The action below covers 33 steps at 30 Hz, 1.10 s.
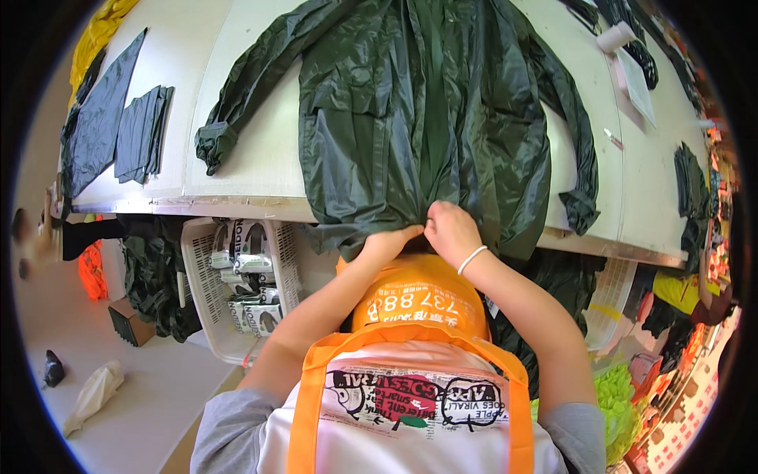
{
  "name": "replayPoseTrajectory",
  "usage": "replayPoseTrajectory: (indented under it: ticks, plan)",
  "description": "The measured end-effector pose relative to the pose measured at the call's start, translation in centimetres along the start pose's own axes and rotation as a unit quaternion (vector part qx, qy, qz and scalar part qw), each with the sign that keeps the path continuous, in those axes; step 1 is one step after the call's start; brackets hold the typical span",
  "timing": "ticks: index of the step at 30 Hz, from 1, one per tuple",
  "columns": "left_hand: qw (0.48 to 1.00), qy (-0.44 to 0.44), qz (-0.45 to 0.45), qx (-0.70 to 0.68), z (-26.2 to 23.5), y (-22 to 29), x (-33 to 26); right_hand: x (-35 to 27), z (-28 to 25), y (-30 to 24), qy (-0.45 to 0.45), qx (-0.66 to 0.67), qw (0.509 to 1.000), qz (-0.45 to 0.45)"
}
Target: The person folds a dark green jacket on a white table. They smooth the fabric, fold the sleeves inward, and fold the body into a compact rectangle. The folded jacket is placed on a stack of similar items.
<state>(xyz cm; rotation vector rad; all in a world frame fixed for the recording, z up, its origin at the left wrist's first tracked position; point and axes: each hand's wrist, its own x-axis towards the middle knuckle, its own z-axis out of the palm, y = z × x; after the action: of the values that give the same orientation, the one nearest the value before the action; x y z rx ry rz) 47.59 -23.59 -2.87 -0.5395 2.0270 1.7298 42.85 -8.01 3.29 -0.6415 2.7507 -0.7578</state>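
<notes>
A shiny dark green rain jacket (347, 158) lies spread front up on the table, its sleeves out to both sides and its hem hanging over the near edge. At the bottom of its front opening, my left hand (395, 242) is closed in a pinch on the hem. Right beside it, my right hand (453, 232), with a white band at the wrist, pinches the other front edge. The fingertips of both hands nearly touch. Whatever fastener may be between them is too small to make out.
The white table (253, 170) carries folded dark pieces (144, 134) at left and a white roll (616, 37) at far right. Below its edge stand a white basket (197, 292) of packaged items and dark garments (154, 276). Bright green material (620, 395) lies at lower right.
</notes>
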Motion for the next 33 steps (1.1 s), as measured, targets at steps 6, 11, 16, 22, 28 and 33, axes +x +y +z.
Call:
replayPoseTrajectory:
  ticks: [6,11,16,22,28,33]
  plan:
    - [0.993,0.037,-0.063,-0.091,1.8,-6.9,-2.0,7.8,-4.7,1.2,-0.090,-0.142,0.964,-0.204]
    - [0.976,0.047,-0.182,-0.107,2.3,-6.1,-5.3,19.8,-7.6,4.8,-0.032,-0.234,0.947,-0.217]
    - [0.963,0.126,-0.228,-0.066,5.1,-9.5,-7.3,32.5,-10.8,9.3,0.056,-0.305,0.937,-0.162]
    - [0.933,0.231,-0.229,-0.156,7.7,-9.0,-7.8,35.6,-8.6,8.5,0.010,-0.264,0.942,-0.208]
    - [0.907,-0.189,-0.298,0.230,0.1,-0.5,-4.8,33.6,-9.4,10.8,-0.060,-0.097,0.955,-0.275]
    - [0.907,0.139,0.255,0.306,-5.7,15.7,10.9,32.4,-9.5,11.0,-0.009,-0.046,0.958,-0.284]
